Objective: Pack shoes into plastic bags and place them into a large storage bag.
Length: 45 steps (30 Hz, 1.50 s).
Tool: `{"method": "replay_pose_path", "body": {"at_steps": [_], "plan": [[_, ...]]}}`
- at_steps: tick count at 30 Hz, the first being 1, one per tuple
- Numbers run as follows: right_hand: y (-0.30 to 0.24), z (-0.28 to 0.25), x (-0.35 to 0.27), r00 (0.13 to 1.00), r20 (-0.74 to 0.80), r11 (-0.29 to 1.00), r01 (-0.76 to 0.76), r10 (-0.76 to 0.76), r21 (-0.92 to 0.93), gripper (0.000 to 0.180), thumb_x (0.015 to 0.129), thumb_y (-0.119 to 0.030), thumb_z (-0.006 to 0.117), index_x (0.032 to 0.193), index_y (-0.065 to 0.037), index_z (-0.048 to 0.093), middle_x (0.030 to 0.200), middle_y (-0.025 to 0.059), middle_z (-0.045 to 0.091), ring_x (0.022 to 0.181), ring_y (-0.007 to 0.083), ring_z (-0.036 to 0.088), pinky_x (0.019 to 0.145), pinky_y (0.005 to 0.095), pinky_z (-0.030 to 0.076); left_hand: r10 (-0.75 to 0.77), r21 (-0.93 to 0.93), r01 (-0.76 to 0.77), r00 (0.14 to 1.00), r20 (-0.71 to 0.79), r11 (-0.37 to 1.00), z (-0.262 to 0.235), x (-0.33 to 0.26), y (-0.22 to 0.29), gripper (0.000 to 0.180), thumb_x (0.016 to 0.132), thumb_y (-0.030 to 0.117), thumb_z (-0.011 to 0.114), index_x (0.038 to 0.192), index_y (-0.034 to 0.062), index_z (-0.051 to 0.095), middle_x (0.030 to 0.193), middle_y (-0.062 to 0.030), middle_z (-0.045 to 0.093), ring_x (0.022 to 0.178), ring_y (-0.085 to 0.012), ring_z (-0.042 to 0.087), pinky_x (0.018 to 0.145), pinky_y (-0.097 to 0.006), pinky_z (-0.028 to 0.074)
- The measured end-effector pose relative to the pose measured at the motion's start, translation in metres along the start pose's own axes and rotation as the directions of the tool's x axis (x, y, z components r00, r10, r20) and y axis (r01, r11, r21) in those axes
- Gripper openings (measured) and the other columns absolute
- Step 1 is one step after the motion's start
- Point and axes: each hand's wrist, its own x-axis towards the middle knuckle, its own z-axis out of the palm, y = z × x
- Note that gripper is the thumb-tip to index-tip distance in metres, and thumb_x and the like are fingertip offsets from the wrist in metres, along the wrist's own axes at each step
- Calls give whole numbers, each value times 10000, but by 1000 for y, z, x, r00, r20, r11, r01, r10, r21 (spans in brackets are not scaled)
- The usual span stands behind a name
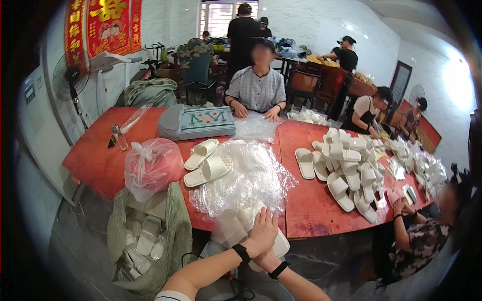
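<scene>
At the table's near edge, a pair of cream slippers (234, 227) lies partly inside a clear plastic bag. My left hand (264, 230) rests over their right side with fingers stretched out. My right hand (266, 259) is beneath it, its fingers mostly hidden. Beside both hands a white rounded flat thing (281, 246) shows, partly covered. Just beyond, a stack of clear plastic bags (251, 173) spreads over the red table. Two loose cream slippers (208, 170) lie at the stack's left edge.
A large pile of cream slippers (346, 168) covers the table's right part. To the left are a knotted bag with red contents (153, 163), a green sack (173, 226) of bagged slippers, and a grey machine (196, 123). A person (258, 90) sits opposite; another (416, 231) works at right.
</scene>
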Motion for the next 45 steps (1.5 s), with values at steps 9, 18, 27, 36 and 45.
{"method": "replay_pose_path", "body": {"at_steps": [9, 18, 27, 36, 45], "plan": [[-6, 3, -4, 997, -32, 998, 65, -65, 20, 484, 942, -314, 469, 1350, -53, 482, 1351, 141, 527, 1286, 291, 467, 1115, 441, 303, 128, 120, -145, 982, 139, 982, -1, -2, 10, 187, 789, 89, 537, 939, 2, 607, 888, -137, 626, 880, -265, 626, 874, -390, 474], [-15, -28, 4, 762, -573, 703, -228, -302, -674, 472, 932, -244, 463, 1372, -73, 473, 1416, 152, 460, 1358, 300, 397, 1137, 478, 276, 450, -375, -442, 890, -70, 815, -24, -46, 28, 386, 827, 89, 570, 1195, -27, 579, 1207, -204, 605, 1208, -336, 549, 1059, -496, 379], [-21, -64, 22, 975, -198, 983, -67, 100, 168, 258, 842, -113, 555, 1089, -39, 552, 1082, 165, 564, 1014, 380, 516, 851, 468, 367, -454, -693, 153, 847, -275, 705, -72, -54, -87, 805, 844, 187, 709, 1480, -16, 259, 1503, -242, 280, 1414, -376, 252, 1159, -468, 216], [-25, -36, 43, 969, -237, 970, -11, 70, 241, 226, 881, -142, 555, 1074, -28, 530, 1078, 181, 542, 1028, 387, 516, 862, 513, 374, -335, -653, 190, 736, 589, -733, -10, -83, -103, 590, 891, 382, 670, 1341, 42, 495, 1280, -145, 598, 1188, -314, 565, 1050, -517, 424], [-2, -30, 78, 942, -207, 959, -232, 263, 163, 262, 922, -228, 534, 1085, -23, 532, 1136, 203, 508, 1068, 409, 491, 866, 535, 376, -40, -416, 282, 786, 616, -864, -7, -90, -66, 448, 912, 57, 544, 1348, 0, 464, 1287, -134, 587, 1168, -289, 583, 1027, -457, 461]]}}
